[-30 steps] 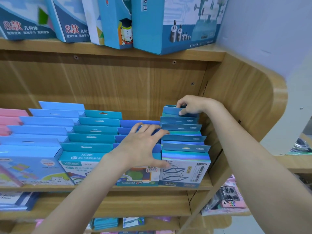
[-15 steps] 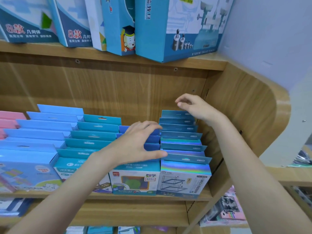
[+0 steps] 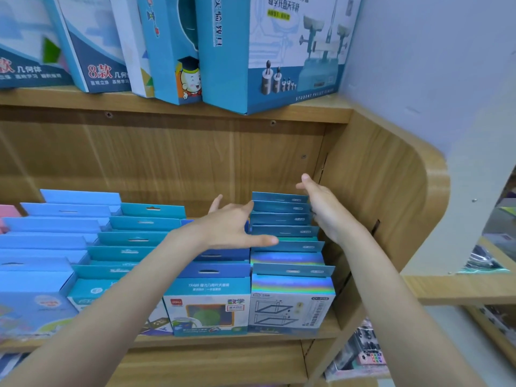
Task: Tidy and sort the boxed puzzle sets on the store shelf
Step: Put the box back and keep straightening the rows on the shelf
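Observation:
Rows of boxed puzzle sets stand front to back on the wooden shelf (image 3: 223, 340). The rightmost row (image 3: 287, 233) has teal hang tabs and shiny rainbow tops. My left hand (image 3: 231, 229) lies flat against that row's left side, fingers straight, thumb over the tabs. My right hand (image 3: 321, 208) is held flat along the row's right side by the shelf's end panel, fingers straight. Neither hand holds a box. Beside it stands a darker blue row (image 3: 212, 275), largely hidden by my left forearm.
Teal (image 3: 134, 241) and light blue (image 3: 47, 241) rows fill the shelf to the left, with pink boxes (image 3: 8, 213) at the edge. Large blue boxes (image 3: 268, 51) stand on the shelf above. The curved wooden end panel (image 3: 391, 191) closes the right side.
My right hand let go of the back box of the rightmost row and moved to the row's right side. My left hand slid back and right from the dark blue row to the rightmost row.

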A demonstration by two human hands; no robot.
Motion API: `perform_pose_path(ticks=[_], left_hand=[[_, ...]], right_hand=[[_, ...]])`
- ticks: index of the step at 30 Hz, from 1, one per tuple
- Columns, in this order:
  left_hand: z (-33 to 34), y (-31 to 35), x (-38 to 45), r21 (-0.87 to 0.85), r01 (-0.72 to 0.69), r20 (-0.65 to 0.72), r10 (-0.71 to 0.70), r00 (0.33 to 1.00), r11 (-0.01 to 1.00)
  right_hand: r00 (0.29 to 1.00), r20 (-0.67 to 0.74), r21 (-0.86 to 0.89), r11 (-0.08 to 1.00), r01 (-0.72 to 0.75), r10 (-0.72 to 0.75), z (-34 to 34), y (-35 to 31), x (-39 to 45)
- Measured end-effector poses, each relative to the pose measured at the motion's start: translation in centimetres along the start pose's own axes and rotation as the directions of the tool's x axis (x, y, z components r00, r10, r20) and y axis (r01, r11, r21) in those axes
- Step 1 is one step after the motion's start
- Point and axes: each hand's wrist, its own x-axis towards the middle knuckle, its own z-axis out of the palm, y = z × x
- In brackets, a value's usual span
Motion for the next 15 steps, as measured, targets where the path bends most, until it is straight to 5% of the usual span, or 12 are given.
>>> perform_pose_path(ticks=[8, 15], left_hand=[[-0.9, 0.0, -0.5, -0.036, 0.129, 0.074, -0.126, 0.989, 0.991], [-0.9, -0.4, 0.2, -0.215, 0.082, 0.136, -0.053, 0.989, 0.973]], right_hand=[[0.998, -0.017, 0.070, 0.996, -0.057, 0.059, -0.1, 0.0, -0.4], [0.997, 0.001, 0.152, 0.986, -0.072, 0.073, 0.0, 0.0, -1.0]])
